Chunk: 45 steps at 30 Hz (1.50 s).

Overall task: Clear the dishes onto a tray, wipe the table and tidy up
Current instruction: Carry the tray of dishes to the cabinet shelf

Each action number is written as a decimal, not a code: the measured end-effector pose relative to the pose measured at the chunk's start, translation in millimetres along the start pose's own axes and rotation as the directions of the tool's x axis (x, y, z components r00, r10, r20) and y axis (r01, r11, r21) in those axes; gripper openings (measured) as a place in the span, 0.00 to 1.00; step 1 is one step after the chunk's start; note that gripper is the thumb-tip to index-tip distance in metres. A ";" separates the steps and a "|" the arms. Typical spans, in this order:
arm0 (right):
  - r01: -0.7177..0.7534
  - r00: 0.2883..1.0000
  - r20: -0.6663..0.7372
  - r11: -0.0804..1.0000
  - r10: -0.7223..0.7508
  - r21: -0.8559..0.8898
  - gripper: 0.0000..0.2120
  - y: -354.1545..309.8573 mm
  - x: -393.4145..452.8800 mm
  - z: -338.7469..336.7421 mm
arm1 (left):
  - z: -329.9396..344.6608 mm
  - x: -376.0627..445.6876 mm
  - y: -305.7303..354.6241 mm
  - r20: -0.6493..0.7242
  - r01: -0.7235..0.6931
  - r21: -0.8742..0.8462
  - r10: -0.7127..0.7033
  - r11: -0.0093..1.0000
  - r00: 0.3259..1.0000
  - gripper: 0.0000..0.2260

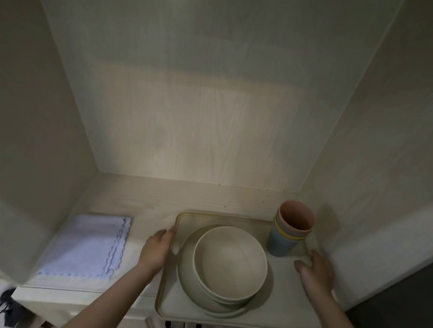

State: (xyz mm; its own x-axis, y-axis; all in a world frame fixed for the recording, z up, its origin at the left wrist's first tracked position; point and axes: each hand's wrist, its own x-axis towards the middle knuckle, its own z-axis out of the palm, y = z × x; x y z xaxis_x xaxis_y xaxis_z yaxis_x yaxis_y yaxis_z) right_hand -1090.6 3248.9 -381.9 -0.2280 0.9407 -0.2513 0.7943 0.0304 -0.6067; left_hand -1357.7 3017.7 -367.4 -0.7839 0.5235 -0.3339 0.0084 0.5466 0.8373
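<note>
A cream tray (pixel 230 221) rests on a pale counter inside a niche, its front edge overhanging the counter. On it sit stacked cream bowls (pixel 227 263) on a plate (pixel 267 287), and a stack of coloured cups (pixel 290 230) with a pink one on top, at the tray's back right. My left hand (pixel 157 246) grips the tray's left rim. My right hand (pixel 315 268) holds the right rim with the thumb lying on the tray's surface. A folded pale blue cloth (pixel 88 246) lies on the counter to the left.
Walls close the niche at the back (pixel 197 107), left and right, close to the tray's right side. Cabinet doors with dark handles (pixel 169 327) are below the counter. A dark object (pixel 6 304) hangs at lower left.
</note>
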 end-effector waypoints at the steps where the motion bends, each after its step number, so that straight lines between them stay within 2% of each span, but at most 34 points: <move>1: 0.039 0.999 -0.025 0.999 -0.039 -0.010 0.30 2.5 -6.0 -0.1 | -3.0 -2.2 -5.7 -0.001 -0.053 0.004 0.053 0.999 0.999 0.18; 3: 0.152 0.984 -0.087 0.985 -0.159 -0.075 0.30 10.3 -20.8 1.7 | -9.5 -8.3 -20.4 -0.042 -0.193 0.182 0.204 0.964 0.978 0.16; 5: 0.336 0.932 -0.088 0.928 -0.353 -0.162 0.28 20.5 -37.7 5.6 | -13.9 -16.6 -36.0 -0.067 -0.348 0.402 0.406 0.847 0.911 0.16; 7: 0.517 0.847 -0.003 0.826 -0.531 -0.226 0.25 30.8 -52.0 11.1 | -13.7 -25.7 -49.2 0.021 -0.474 0.535 0.550 0.699 0.835 0.19; 9: 0.607 0.788 0.076 0.748 -0.612 -0.268 0.25 39.7 -61.4 17.0 | -11.0 -33.2 -59.4 0.157 -0.548 0.622 0.597 0.559 0.787 0.23; 11: 0.624 0.776 0.176 0.700 -0.605 -0.346 0.26 44.0 -65.9 22.5 | -9.1 -38.3 -64.9 0.204 -0.558 0.660 0.595 0.503 0.777 0.23; 13: 0.612 0.789 0.264 0.676 -0.555 -0.410 0.27 47.1 -63.1 25.7 | -7.7 -41.3 -64.7 0.184 -0.539 0.665 0.586 0.517 0.789 0.22; 18: 0.593 0.804 0.317 0.645 -0.503 -0.482 0.29 44.4 -55.9 24.4 | -4.7 -36.9 -56.4 0.176 -0.523 0.680 0.578 0.514 0.797 0.21; 25: 0.524 0.851 0.312 0.673 -0.421 -0.521 0.29 29.2 -34.4 23.6 | 5.5 -7.8 -40.1 0.195 -0.486 0.705 0.518 0.517 0.833 0.28; 28: 0.513 0.858 0.310 0.678 -0.410 -0.526 0.28 20.6 -20.1 21.5 | 11.4 6.1 -30.6 0.228 -0.497 0.710 0.505 0.499 0.833 0.27; 33: 0.485 0.873 0.277 0.669 -0.401 -0.563 0.26 8.4 6.2 17.0 | 27.3 26.0 -16.4 0.212 -0.512 0.657 0.515 0.554 0.830 0.25; 38: 0.505 0.862 0.291 0.653 -0.415 -0.564 0.23 -4.7 22.8 17.1 | 28.9 41.5 -5.2 0.226 -0.534 0.704 0.565 0.468 0.793 0.22; 40: 0.504 0.862 0.295 0.640 -0.412 -0.580 0.24 -6.8 25.4 17.7 | 29.4 49.0 -3.4 0.234 -0.539 0.710 0.570 0.453 0.787 0.24; 43: 0.503 0.862 0.305 0.606 -0.405 -0.617 0.24 -12.1 28.2 17.7 | 29.8 58.5 -0.6 0.247 -0.522 0.716 0.531 0.464 0.811 0.34; 45: 0.506 0.860 0.327 0.569 -0.393 -0.648 0.26 -19.1 31.1 18.7 | 30.9 66.0 -0.2 0.242 -0.507 0.719 0.513 0.475 0.824 0.33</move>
State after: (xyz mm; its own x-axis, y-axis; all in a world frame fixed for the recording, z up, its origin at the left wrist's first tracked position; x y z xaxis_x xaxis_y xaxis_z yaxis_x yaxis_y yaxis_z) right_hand -1123.4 3271.2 -392.2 -0.6921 0.6862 -0.2240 0.7013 0.7127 0.0162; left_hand -1390.3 3072.3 -403.0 -0.4912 0.8696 0.0496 0.8480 0.4644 0.2554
